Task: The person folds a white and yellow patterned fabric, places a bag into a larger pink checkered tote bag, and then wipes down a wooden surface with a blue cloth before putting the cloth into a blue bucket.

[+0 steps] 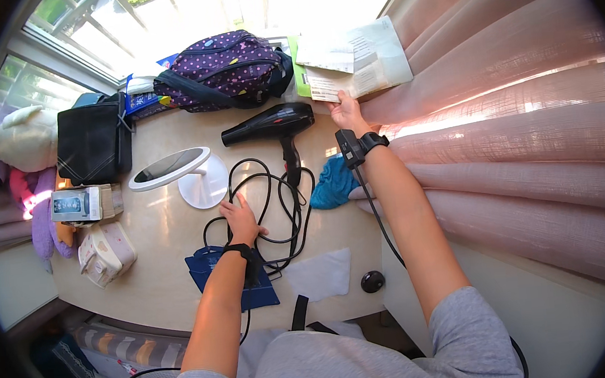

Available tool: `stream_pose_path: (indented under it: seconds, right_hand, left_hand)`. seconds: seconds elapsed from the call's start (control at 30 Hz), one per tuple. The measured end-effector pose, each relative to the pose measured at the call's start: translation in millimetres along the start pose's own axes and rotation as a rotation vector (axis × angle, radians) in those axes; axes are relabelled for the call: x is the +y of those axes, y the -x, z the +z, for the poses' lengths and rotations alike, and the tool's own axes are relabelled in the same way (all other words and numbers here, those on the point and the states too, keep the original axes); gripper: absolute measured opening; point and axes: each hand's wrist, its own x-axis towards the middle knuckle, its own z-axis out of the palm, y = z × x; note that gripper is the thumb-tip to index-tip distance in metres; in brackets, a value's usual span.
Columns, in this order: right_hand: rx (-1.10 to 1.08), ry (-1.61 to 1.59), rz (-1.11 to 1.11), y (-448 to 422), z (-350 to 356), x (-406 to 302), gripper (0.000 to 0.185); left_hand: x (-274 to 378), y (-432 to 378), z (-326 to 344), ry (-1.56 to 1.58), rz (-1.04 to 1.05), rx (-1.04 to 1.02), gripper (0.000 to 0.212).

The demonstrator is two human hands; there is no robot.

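My right hand (347, 110) grips the near edge of a stack of papers and booklets (359, 65) at the back right, thumb on top and fingers partly hidden underneath. Fingers apart and holding nothing, my left hand (241, 220) is over the desk beside the looped black cord (266, 176) of a hair dryer. The black hair dryer (270, 124) lies in the middle of the desk, nozzle to the left and handle towards me. Left of it stands a white round mirror (171, 168) on a disc base. A dark blue bag or pouch (207, 267) is partly hidden under my left wrist.
A purple dotted bag (232, 68) sits by the window. Leftward are a black case (93, 137), small boxes (77, 204), a patterned container (108, 254) and plush toys (23, 138). Blue cloth (332, 183), white cloth (321, 275) and a round black object (372, 281) lie right; pink curtains (503, 133) hang beside.
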Motion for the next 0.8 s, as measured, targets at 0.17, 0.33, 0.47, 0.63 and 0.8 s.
stream_pose_path:
  seconds: [0.17, 0.33, 0.47, 0.63, 0.8]
  right_hand:
    - [-0.014, -0.087, 0.08, -27.5, 29.7, 34.0, 0.026]
    - [0.058, -0.132, 0.175, -36.0, 19.7, 24.6, 0.031]
    - [0.113, 0.506, 0.433, 22.5, 42.2, 9.8, 0.051]
    - [-0.026, 1.553, -0.706, 17.1, 57.4, 0.8, 0.044]
    - [-0.056, 2.176, -0.327, -35.9, 67.6, -15.0, 0.075]
  left_hand:
    - [-1.2, 0.5, 3.7, 0.039, 0.037, 0.036, 0.12]
    - [-0.1, 0.4, 0.5, 0.04, 0.029, 0.013, 0.12]
    - [-0.9, -0.4, 1.9, 0.039, 0.024, 0.026, 0.119]
    - [-1.2, -2.0, -2.2, 0.05, 0.02, -0.002, 0.119]
    - [-1.3, -1.6, -2.6, 0.052, 0.006, -0.015, 0.119]
